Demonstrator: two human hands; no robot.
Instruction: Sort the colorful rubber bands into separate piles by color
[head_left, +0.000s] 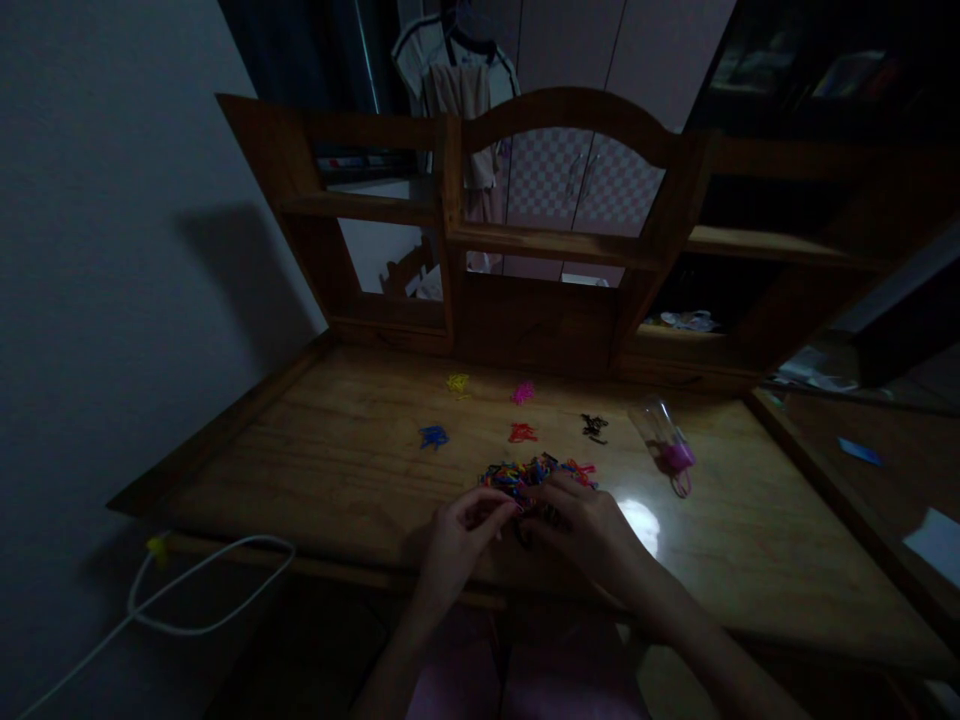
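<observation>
A mixed heap of small, multicoloured bands that look like hair ties (502, 477) lies near the front of the wooden desk. At its near left side, my left hand (469, 525) has thumb and forefinger pinched together, with what seems to be a small pink hair tie at the tips. My right hand (581, 515) curls over the heap's right part; its fingertips are partly hidden and I cannot make out what they hold. Behind the heap are separate little piles: blue (433, 436), red (523, 432), black (595, 428), yellow (457, 383) and pink (523, 392).
A clear plastic jar with a purple-pink lid (679, 457) and looped strap lies on its side at the right. A wooden shelf unit (540, 315) rises along the desk's back. A white cable (206, 630) loops off the front left edge.
</observation>
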